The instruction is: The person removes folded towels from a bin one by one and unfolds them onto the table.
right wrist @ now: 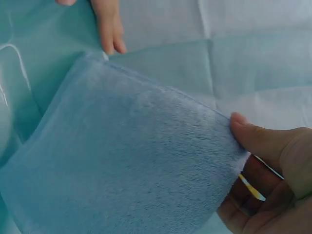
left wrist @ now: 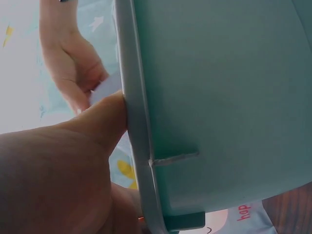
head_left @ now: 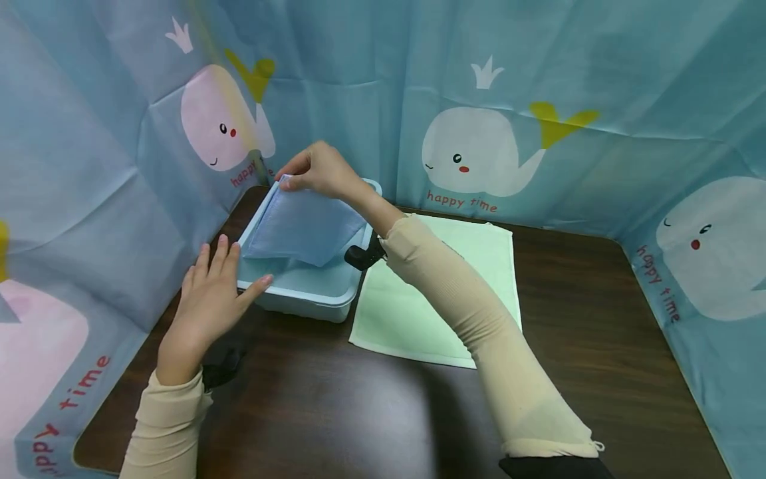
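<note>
A blue plush cloth (head_left: 305, 226) slants over the light blue plastic basin (head_left: 311, 309), one corner raised at its far left. My right hand (head_left: 323, 169) pinches that corner between thumb and fingers. In the right wrist view the cloth (right wrist: 122, 146) spreads out from the thumb, its fuzzy surface towards the camera. On the basin's near left side my left hand (head_left: 209, 299) has its fingers straight and spread. The left wrist view has its thumb (left wrist: 105, 114) lying against the basin's rim (left wrist: 136, 117).
A pale green towel (head_left: 413, 319) lies flat to the right of the basin, partly under the right forearm. Blue curtains (head_left: 371, 120) with whale prints stand around the back and sides of the dark wooden table (head_left: 359, 412).
</note>
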`<state>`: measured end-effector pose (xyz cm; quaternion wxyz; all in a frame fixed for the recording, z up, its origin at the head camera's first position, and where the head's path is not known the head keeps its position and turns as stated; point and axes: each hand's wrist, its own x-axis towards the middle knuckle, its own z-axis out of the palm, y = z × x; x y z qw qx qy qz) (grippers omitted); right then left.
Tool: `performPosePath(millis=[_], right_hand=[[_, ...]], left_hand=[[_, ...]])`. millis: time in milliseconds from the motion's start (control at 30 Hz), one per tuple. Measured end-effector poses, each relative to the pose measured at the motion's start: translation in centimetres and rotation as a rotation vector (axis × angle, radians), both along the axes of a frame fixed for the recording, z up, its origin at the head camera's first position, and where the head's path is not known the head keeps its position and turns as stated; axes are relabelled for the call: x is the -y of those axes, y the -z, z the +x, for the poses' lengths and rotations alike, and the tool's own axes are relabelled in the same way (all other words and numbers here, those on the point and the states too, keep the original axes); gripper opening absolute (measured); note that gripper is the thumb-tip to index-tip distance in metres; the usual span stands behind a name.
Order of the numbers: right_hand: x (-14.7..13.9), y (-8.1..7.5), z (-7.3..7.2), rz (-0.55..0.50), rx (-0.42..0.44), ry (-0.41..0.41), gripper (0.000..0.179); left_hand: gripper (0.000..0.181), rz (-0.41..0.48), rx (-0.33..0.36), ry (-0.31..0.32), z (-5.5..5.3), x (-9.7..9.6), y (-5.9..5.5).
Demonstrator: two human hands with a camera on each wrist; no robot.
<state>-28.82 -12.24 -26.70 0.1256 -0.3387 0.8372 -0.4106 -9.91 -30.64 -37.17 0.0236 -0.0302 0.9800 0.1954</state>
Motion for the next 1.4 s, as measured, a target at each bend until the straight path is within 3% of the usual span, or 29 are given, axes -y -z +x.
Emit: performPosePath(millis=[167,533,700,867,1033,1400], right_hand=[[-1.1,-2.0,0.9,-0.08,-0.034,0.034,0.019],[-7.3,-9.3,4.6,-0.26,-0.143,0.155,0.022],[-11.7,-10.6,5.9,-0.321,-0.207,0.234,0.02],[-16.8,-9.8,6.6,-0.356,-0.225,0.329,0.02],[-21.1,-8.0,7.1,-0.361,-0.194,0.454,0.02],[-27.5,-0.5,8.5,-0.189,-0.247,0.629,0.025]], left_hand=[[0.099,0.002,-0.004,0.007,-0.3,0.2,0.1],[0.098,0.02,-0.003,0.023,-1.1,0.6,0.0],[0.098,0.027,-0.016,0.027,-1.2,0.7,0.3],[0.099,0.031,-0.033,0.033,-1.5,1.2,0.6],[0.098,0.034,-0.037,0.026,-1.3,1.8,0.9],[0.099,0.028,-0.034,0.007,-0.9,2.4,0.8]])
